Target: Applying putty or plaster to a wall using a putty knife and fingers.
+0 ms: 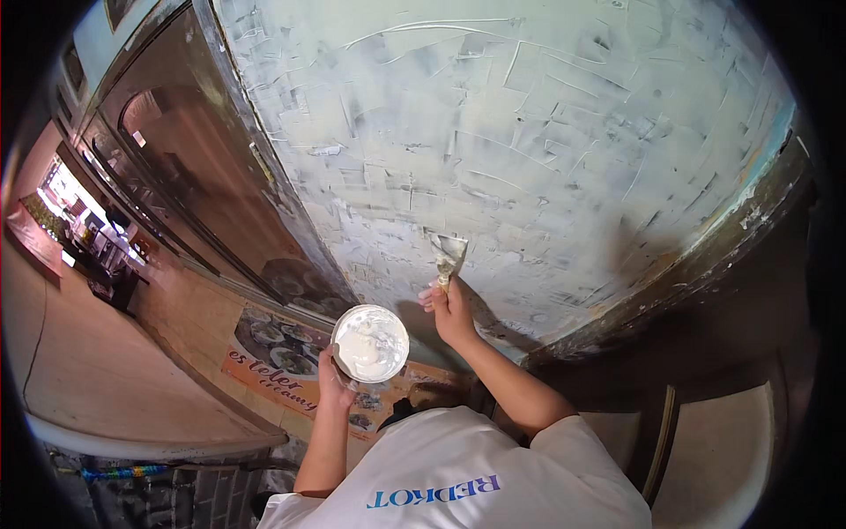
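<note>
My left hand (335, 377) is closed around the side of a round tub, holding it up in front of my chest. White filler paste (371, 345) fills much of the tub, smeared up its inner wall. In my right hand (451, 313) is a putty knife (448, 257), gripped by its handle with the blade upward. Its blade, smeared with paste, lies at or close to the lower part of the wall (493, 176); whether it touches I cannot tell. The wall bears rough, overlapping strokes of whitish paste, with greyish patches showing between them.
Left of the wall stands a dark-framed glass panel (203, 150). A printed food banner (282, 361) hangs low behind the tub. Dark trim (687, 273) borders the wall at right, above a panelled wooden surface (718, 441). A cluttered, brightly lit area (97, 234) lies far left.
</note>
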Demonstrator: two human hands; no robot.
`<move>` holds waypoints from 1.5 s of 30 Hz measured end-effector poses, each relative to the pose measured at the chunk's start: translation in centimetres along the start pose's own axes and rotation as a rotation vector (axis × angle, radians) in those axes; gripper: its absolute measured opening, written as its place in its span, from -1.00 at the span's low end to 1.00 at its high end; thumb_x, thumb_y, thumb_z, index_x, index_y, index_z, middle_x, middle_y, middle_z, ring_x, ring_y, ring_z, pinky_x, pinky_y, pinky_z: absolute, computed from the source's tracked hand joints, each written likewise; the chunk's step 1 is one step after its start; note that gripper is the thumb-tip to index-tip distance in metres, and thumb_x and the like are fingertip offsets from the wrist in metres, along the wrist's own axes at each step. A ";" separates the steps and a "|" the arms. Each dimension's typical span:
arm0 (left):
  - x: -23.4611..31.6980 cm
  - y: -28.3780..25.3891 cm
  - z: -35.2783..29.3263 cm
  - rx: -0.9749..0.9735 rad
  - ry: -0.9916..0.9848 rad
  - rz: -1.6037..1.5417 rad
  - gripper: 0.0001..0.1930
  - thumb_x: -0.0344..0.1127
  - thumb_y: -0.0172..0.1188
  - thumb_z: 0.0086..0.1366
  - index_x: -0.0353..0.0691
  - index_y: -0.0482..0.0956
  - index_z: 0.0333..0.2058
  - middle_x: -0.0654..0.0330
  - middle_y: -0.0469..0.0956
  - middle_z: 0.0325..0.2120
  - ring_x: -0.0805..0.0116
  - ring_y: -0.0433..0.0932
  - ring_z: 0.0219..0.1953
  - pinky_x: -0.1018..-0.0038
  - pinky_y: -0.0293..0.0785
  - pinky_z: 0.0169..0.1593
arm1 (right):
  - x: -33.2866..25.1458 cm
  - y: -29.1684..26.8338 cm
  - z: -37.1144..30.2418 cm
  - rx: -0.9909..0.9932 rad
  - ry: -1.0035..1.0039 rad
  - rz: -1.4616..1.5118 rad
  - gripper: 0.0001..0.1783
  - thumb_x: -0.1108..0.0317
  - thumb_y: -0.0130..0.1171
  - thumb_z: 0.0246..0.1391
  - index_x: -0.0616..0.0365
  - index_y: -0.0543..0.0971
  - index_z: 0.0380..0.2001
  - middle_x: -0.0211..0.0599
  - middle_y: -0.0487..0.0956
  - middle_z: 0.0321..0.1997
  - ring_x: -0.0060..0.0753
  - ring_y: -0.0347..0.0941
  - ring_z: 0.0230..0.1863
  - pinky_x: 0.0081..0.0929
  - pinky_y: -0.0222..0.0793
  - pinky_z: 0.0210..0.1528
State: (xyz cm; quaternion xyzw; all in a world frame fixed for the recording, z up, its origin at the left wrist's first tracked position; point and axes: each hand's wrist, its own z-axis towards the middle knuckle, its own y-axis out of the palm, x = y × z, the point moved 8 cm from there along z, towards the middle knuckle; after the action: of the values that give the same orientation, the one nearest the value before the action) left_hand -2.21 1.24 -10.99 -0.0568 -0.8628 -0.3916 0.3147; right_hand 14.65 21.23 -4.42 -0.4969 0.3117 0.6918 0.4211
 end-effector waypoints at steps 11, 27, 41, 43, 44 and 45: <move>-2.6 -1.9 2.3 -0.016 -0.051 0.061 -0.52 -0.08 -0.25 0.35 -0.22 0.34 0.10 0.12 0.43 0.07 0.19 0.42 0.10 0.29 0.34 0.16 | -0.4 -2.4 0.2 -0.016 0.044 -0.040 -0.72 0.20 -0.20 0.36 0.23 0.31 -0.14 -0.23 0.55 -0.30 -0.47 0.53 -0.32 -0.53 0.46 -0.30; -0.4 0.9 1.3 -0.065 -0.070 -0.007 -0.53 -0.10 -0.24 0.34 -0.23 0.37 0.09 0.10 0.45 0.06 0.14 0.42 0.09 0.23 0.35 0.15 | 2.9 -2.8 -4.3 -0.006 0.245 0.024 -0.76 0.25 -0.15 0.34 0.22 0.35 -0.14 -0.28 0.57 -0.33 -0.51 0.53 -0.34 -0.56 0.46 -0.33; 1.5 -0.4 1.3 -0.078 -0.021 0.005 -0.53 -0.10 -0.22 0.34 -0.28 0.36 0.09 0.11 0.43 0.06 0.19 0.41 0.10 0.28 0.32 0.17 | 1.1 -2.9 -3.6 0.010 0.158 0.056 -0.75 0.25 -0.20 0.35 0.23 0.32 -0.12 -0.24 0.56 -0.32 -0.48 0.54 -0.32 -0.54 0.45 -0.32; 1.5 -0.3 1.3 -0.063 -0.034 0.009 -0.53 -0.11 -0.23 0.34 -0.28 0.36 0.08 0.11 0.44 0.06 0.19 0.41 0.10 0.29 0.32 0.17 | -1.3 -2.5 -1.9 0.015 0.115 0.100 -0.74 0.24 -0.19 0.35 0.22 0.33 -0.11 -0.24 0.56 -0.32 -0.47 0.54 -0.32 -0.53 0.46 -0.31; 1.5 -0.5 1.3 -0.063 -0.039 0.011 -0.53 -0.11 -0.23 0.34 -0.28 0.36 0.08 0.11 0.44 0.06 0.19 0.41 0.10 0.29 0.32 0.17 | -0.8 -2.6 -1.9 0.019 0.118 0.099 -0.74 0.24 -0.19 0.35 0.22 0.33 -0.11 -0.24 0.56 -0.32 -0.47 0.54 -0.32 -0.53 0.46 -0.31; 1.6 -0.3 1.4 -0.077 -0.034 0.021 -0.53 -0.11 -0.23 0.34 -0.27 0.37 0.07 0.11 0.44 0.06 0.20 0.41 0.10 0.29 0.32 0.17 | 0.2 -3.0 -1.8 0.041 0.131 0.085 -0.74 0.23 -0.18 0.35 0.22 0.33 -0.11 -0.24 0.56 -0.32 -0.48 0.54 -0.32 -0.54 0.46 -0.31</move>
State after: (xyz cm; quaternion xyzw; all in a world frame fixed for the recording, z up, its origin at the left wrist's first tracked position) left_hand -4.28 1.83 -10.94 -0.0843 -0.8517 -0.4201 0.3016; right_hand 18.03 21.13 -5.17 -0.5186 0.3736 0.6686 0.3801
